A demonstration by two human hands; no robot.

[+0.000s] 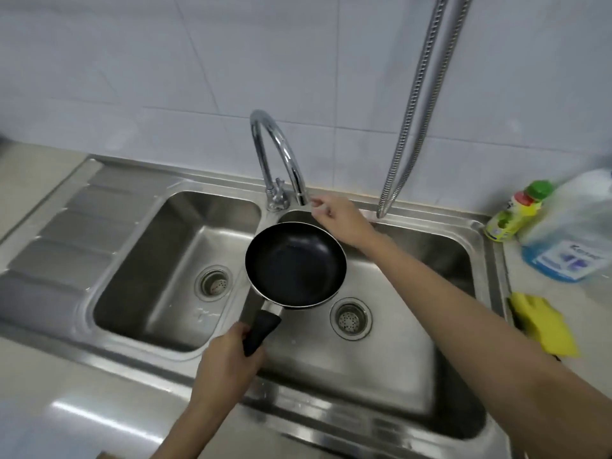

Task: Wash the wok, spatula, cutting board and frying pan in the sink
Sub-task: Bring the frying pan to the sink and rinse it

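Holding the frying pan (pixel 295 265) by its handle, the left hand (pixel 228 356) keeps it level over the right basin of the sink (pixel 390 369), ready for water. The right hand (pixel 337 220) pinches the faucet (pixel 281 160) spout tip, probably aiming it, though the blur makes that hard to call.

Blurred jug (pixel 576 226) label unreadable; hose (pixel 420 104) cut off above
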